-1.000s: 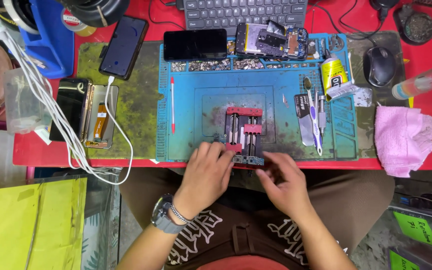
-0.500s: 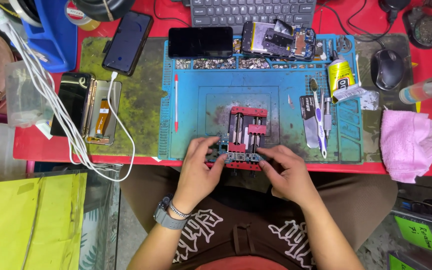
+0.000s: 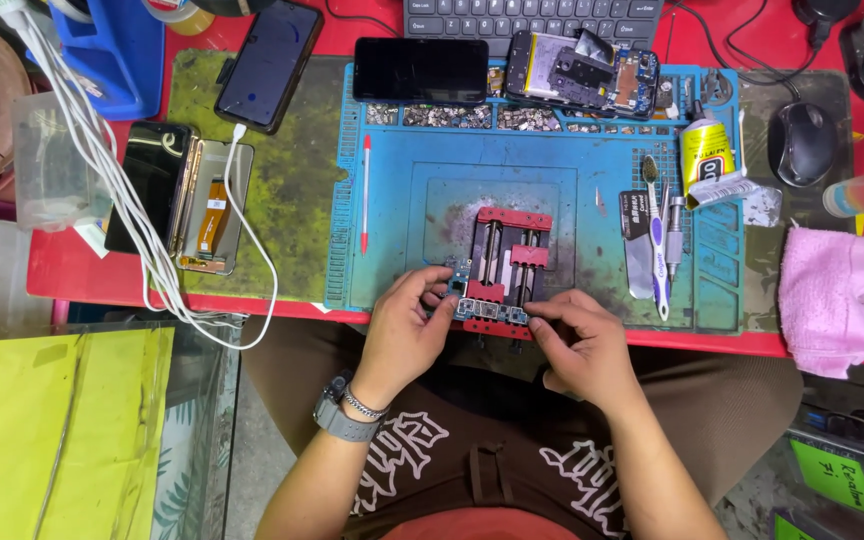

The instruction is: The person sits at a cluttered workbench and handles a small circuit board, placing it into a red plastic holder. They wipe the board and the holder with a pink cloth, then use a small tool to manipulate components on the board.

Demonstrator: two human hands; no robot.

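Observation:
A small blue circuit board (image 3: 489, 311) lies across the near end of a red clamp fixture (image 3: 508, 264) on the blue work mat (image 3: 412, 190). My left hand (image 3: 407, 335) pinches the board's left end with thumb and fingers. My right hand (image 3: 584, 345) pinches its right end. Both hands sit at the table's near edge, above my lap. A watch and a bracelet are on my left wrist.
On the mat lie a red-tipped stylus (image 3: 365, 190), a toothbrush (image 3: 655, 240), tweezers (image 3: 674, 235), a glue tube (image 3: 704, 155) and an opened phone (image 3: 582, 80). Phones (image 3: 267, 65), a white cable (image 3: 132, 215), a mouse (image 3: 803, 143) and a pink cloth (image 3: 837, 295) surround it.
Both hands have shifted slightly toward the near end of the clamp and closed in on the small board; the view has tilted a little.

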